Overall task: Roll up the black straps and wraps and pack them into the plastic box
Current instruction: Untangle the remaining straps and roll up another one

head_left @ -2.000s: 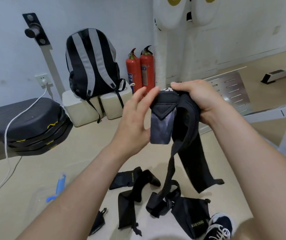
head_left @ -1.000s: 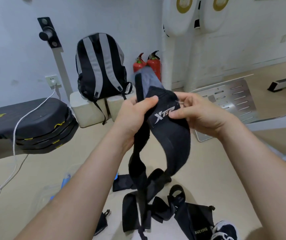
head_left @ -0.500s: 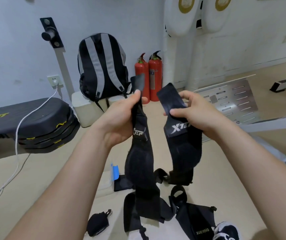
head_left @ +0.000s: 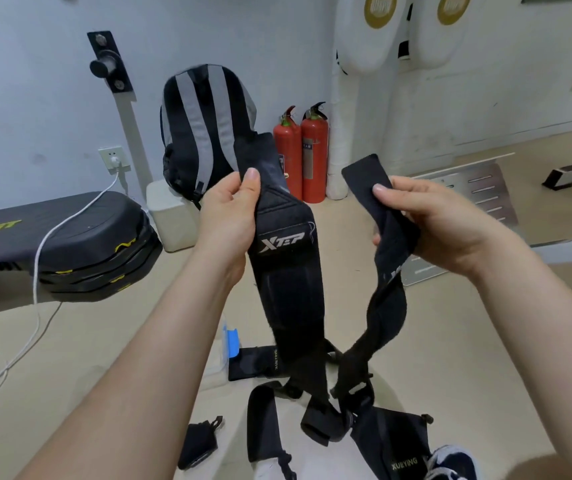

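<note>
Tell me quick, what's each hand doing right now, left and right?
Left hand: closed, holding the logo wrap near its top.
Right hand: closed, pinching the top of the twisted wrap.

Black XTEP wrap (head_left: pixel 286 271) hanging unrolled, second wrap (head_left: pixel 386 271) twisted beside it, loose straps (head_left: pixel 263 427) on floor, clear plastic box (head_left: pixel 224 355) nearby

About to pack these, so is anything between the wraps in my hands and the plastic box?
Nothing visible does. The plastic box lies on the floor under your left forearm, a flat wrap beside it.
</note>
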A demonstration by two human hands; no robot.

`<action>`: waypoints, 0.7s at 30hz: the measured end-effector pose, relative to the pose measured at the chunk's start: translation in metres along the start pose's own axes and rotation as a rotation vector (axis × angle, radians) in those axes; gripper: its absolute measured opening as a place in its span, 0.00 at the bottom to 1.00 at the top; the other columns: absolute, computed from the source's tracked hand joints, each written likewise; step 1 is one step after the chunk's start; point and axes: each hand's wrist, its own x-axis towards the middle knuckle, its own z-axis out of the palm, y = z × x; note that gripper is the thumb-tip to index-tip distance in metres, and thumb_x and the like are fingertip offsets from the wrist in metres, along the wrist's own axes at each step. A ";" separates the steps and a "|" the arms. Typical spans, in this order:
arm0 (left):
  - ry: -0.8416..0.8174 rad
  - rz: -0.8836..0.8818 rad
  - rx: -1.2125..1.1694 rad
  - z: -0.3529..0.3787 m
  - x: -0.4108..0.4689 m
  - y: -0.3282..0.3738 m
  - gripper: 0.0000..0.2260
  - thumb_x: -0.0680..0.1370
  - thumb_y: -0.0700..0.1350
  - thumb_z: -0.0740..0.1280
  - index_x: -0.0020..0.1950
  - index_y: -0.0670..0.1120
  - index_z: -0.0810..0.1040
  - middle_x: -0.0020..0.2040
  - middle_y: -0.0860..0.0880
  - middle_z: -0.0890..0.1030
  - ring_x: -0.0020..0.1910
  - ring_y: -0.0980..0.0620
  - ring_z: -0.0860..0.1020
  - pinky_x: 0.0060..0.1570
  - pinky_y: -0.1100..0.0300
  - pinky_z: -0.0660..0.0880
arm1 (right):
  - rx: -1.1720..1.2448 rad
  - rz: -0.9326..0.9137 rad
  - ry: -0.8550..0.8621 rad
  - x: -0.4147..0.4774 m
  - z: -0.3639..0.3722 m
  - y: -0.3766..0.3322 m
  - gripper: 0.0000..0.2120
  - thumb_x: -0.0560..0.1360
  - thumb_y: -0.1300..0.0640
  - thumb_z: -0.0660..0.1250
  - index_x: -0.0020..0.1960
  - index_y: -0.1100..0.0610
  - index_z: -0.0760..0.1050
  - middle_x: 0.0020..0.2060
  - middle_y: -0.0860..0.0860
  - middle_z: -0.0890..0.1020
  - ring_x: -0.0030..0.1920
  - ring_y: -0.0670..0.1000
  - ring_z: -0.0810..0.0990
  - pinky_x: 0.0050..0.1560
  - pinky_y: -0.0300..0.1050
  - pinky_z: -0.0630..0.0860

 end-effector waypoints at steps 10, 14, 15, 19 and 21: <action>0.070 -0.267 -0.460 0.001 0.010 -0.002 0.15 0.84 0.49 0.59 0.61 0.41 0.78 0.54 0.39 0.84 0.51 0.41 0.84 0.52 0.43 0.81 | -0.182 -0.077 -0.074 0.018 0.043 0.032 0.09 0.81 0.57 0.64 0.52 0.59 0.81 0.40 0.50 0.84 0.40 0.47 0.83 0.41 0.39 0.78; 0.021 -0.437 -0.556 -0.005 0.013 -0.002 0.19 0.84 0.52 0.59 0.67 0.40 0.75 0.55 0.37 0.83 0.51 0.40 0.84 0.44 0.44 0.83 | -0.112 -0.097 0.006 0.025 0.043 0.031 0.12 0.81 0.56 0.64 0.53 0.65 0.79 0.40 0.53 0.83 0.39 0.49 0.81 0.42 0.42 0.78; -0.004 -0.461 -0.573 -0.006 0.013 -0.001 0.21 0.84 0.53 0.58 0.66 0.39 0.75 0.56 0.37 0.83 0.51 0.39 0.84 0.42 0.45 0.83 | -0.054 -0.065 -0.020 0.026 0.044 0.032 0.12 0.80 0.56 0.65 0.53 0.64 0.79 0.40 0.53 0.83 0.39 0.49 0.81 0.42 0.42 0.78; -0.002 -0.443 -0.637 -0.009 0.015 0.000 0.22 0.84 0.55 0.56 0.65 0.38 0.75 0.59 0.36 0.81 0.56 0.39 0.82 0.49 0.45 0.81 | 0.066 0.093 -0.192 0.023 0.055 0.035 0.14 0.71 0.53 0.67 0.51 0.62 0.80 0.41 0.55 0.84 0.39 0.51 0.83 0.42 0.41 0.80; 0.013 -0.424 -0.661 -0.013 0.016 -0.001 0.25 0.84 0.57 0.54 0.68 0.39 0.74 0.62 0.36 0.80 0.59 0.39 0.80 0.58 0.43 0.77 | 0.097 0.099 -0.168 0.025 0.060 0.036 0.12 0.73 0.55 0.67 0.50 0.62 0.81 0.42 0.56 0.85 0.39 0.51 0.83 0.42 0.42 0.81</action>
